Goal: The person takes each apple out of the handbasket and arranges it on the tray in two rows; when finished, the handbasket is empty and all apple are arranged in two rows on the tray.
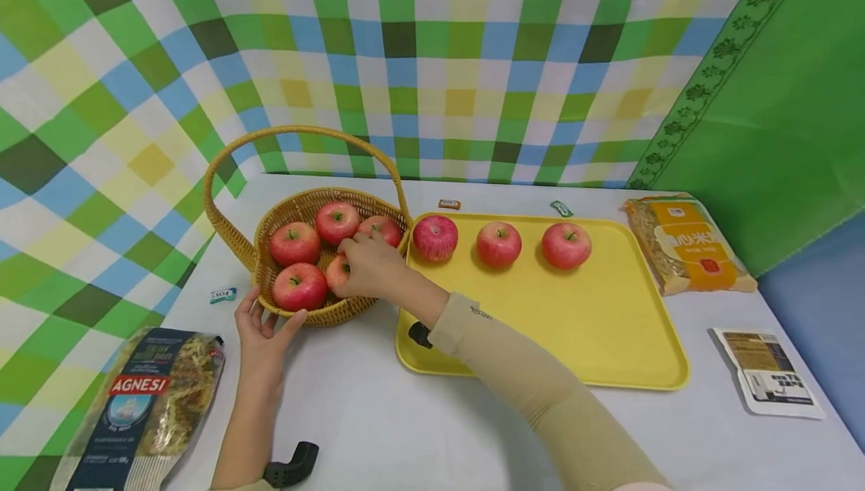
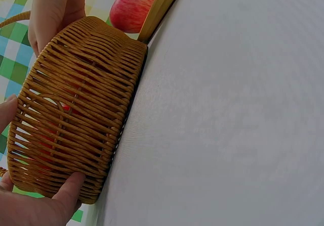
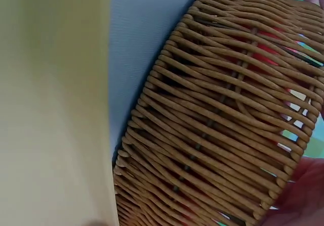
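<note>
A woven wicker basket (image 1: 351,314) with a tall arched handle stands on the left of the table and holds several red apples. My right hand (image 1: 375,266) reaches over its right rim and grips an apple (image 1: 338,272), partly hidden by the fingers. Beside it in the basket lies another apple (image 1: 299,286). At the front left of the basket, my left hand (image 1: 263,337) holds the rim and side between thumb and fingers. The left wrist view shows a fingertip (image 2: 73,183) against the woven wall. In the right wrist view the basket wall (image 3: 217,104) hides the right hand's grip.
A yellow tray (image 1: 541,326) right of the basket carries three apples (image 1: 498,244) in a row along its back. Bagged pasta (image 1: 145,408) lies front left, a grain packet (image 1: 689,243) and a white pouch (image 1: 769,371) at right. Small wrapped sweets (image 1: 223,295) are scattered about.
</note>
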Demonstrator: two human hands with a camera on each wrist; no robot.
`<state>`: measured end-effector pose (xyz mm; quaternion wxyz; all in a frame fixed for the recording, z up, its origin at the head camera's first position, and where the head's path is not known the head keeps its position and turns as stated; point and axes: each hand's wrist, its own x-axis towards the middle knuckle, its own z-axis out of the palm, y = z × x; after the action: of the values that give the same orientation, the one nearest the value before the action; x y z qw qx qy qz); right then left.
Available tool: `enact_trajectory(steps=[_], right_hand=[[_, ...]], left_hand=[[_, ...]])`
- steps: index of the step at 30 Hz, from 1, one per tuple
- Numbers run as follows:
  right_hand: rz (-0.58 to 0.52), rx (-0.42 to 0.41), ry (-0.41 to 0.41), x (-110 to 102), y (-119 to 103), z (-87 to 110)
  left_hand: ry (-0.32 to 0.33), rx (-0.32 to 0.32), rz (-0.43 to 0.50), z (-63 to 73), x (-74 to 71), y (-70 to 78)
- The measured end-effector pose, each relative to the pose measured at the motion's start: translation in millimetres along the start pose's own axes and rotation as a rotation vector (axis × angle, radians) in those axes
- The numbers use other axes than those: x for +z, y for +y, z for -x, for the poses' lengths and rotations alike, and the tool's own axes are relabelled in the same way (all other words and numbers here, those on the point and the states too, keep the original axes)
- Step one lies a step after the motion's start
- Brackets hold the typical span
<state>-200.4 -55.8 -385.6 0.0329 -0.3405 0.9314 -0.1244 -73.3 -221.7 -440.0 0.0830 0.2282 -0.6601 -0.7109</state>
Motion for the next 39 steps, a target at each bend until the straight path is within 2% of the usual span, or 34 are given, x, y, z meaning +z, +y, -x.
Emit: enact_trajectory(steps=[5, 8, 10, 12, 14, 18, 23, 27, 32, 39], right_hand=[[-0.100, 0.004, 0.061, -20.5, -0.8, 9.0], [-0.171, -0.016, 0.113, -47.9, 0.7, 24.7], [-0.206, -0.028, 0.163, -68.4, 10.9, 41.4], [-0.243, -0.002, 0.222, -88.3, 29.1, 62.9], [-0.275, 0.058, 0.287, -104.5, 55.4, 86.0], [-0.292, 0.278, 0.366, -125.2, 122.6, 132.4], [-0.258, 0.493, 0.410, -119.5, 212.5, 183.0], [-0.264, 0.601, 0.342, -103.0, 259.8, 210.0], [-0.248, 0.677, 0.247, -87.5, 286.6, 223.7], [-0.174, 0.751, 0.207, -83.0, 297.1, 246.3]], left_hand=[[0.021, -0.010, -0.002, 3.6, -3.3, 0.5], [0.055, -0.019, 0.000, 6.1, -9.1, 0.2], [0.070, -0.022, 0.001, 6.7, -12.0, 0.1], [0.079, -0.023, 0.005, 6.8, -13.8, 0.3], [0.081, -0.024, 0.006, 6.6, -15.4, 0.3], [0.090, -0.038, 0.004, 7.4, -18.8, 1.2], [0.099, -0.056, 0.014, 9.7, -21.1, 2.2], [0.100, -0.058, 0.016, 10.6, -20.6, 1.5], [0.079, -0.048, 0.021, 9.6, -15.7, 0.3], [0.022, -0.020, 0.008, 2.2, 2.6, 0.5]])
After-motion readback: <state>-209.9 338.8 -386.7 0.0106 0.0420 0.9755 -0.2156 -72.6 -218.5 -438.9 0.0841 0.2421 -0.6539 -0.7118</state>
